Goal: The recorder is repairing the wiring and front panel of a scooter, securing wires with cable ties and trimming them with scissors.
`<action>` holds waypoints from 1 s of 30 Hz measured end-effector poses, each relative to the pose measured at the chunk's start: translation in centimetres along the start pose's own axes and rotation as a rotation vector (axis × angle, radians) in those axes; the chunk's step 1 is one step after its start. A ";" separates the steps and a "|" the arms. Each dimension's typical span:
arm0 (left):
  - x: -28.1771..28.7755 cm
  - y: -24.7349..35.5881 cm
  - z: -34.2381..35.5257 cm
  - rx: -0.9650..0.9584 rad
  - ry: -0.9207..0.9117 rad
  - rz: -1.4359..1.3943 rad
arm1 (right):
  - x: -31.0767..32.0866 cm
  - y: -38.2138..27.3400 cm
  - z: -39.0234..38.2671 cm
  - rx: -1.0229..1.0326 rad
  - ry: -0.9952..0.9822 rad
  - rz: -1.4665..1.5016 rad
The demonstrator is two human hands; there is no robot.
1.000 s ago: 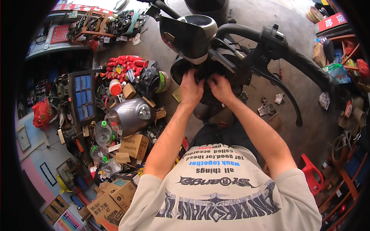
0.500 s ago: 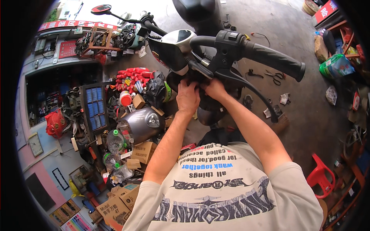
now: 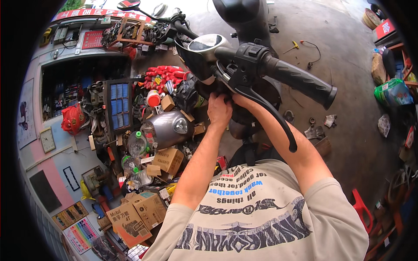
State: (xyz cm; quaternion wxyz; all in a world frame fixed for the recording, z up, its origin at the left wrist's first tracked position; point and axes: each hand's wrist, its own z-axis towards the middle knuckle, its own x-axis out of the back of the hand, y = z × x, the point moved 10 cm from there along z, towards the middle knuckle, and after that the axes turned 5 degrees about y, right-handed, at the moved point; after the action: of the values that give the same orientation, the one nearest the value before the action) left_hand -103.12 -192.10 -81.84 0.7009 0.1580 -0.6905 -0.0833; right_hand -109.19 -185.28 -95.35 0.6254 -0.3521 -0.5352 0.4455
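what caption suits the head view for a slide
Left hand and right hand, close together near a black handlebar lever.

Left: red bottles (image 3: 165, 76) heaped far, black bag (image 3: 187, 95) beside; clear bottles (image 3: 138, 144) nearer, cartons (image 3: 128, 222) near; clock (image 3: 47, 139) on wall (image 3: 58, 130), red bag (image 3: 72, 118) beyond. Right: red chair (image 3: 362, 212) near, green pack (image 3: 393, 92) farther, basket (image 3: 371, 18) far.

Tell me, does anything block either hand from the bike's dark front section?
Nothing visible blocks the left hand or right hand at the dark front section. The brake lever overlaps the right forearm in view; contact is unclear.
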 end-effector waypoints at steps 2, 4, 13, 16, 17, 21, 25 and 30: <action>0.1 -0.3 0.1 0.045 0.035 0.012 | -0.2 -0.7 0.0 0.110 0.057 -0.046; -0.3 0.0 0.2 0.068 0.046 0.027 | -1.9 0.8 0.0 0.002 -0.106 -0.105; -0.8 -1.2 -0.2 0.130 0.153 0.075 | 3.6 -6.0 0.2 -0.018 -0.141 0.218; -0.4 -1.6 -0.5 0.112 0.188 0.047 | 4.3 -5.7 -0.3 -0.166 -0.233 0.252; -0.5 -1.1 -0.4 0.082 0.196 0.022 | 3.9 -3.7 -0.8 -0.166 -0.230 0.246; 0.2 -0.7 -0.8 0.010 0.281 -0.115 | 1.5 2.4 -2.9 -0.239 -0.098 0.265; 0.4 -2.2 -1.3 0.035 0.321 -0.159 | 0.7 2.4 -4.3 -0.383 -0.168 0.267; 0.3 -2.6 -1.6 0.048 0.320 -0.189 | 2.8 -0.6 -4.1 -0.377 -0.083 0.272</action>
State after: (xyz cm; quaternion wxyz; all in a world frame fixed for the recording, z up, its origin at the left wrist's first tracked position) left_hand -101.29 -194.52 -82.43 0.7870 0.2500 -0.5540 -0.1060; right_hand -105.00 -182.76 -94.58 0.4602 -0.5131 -0.5817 0.4319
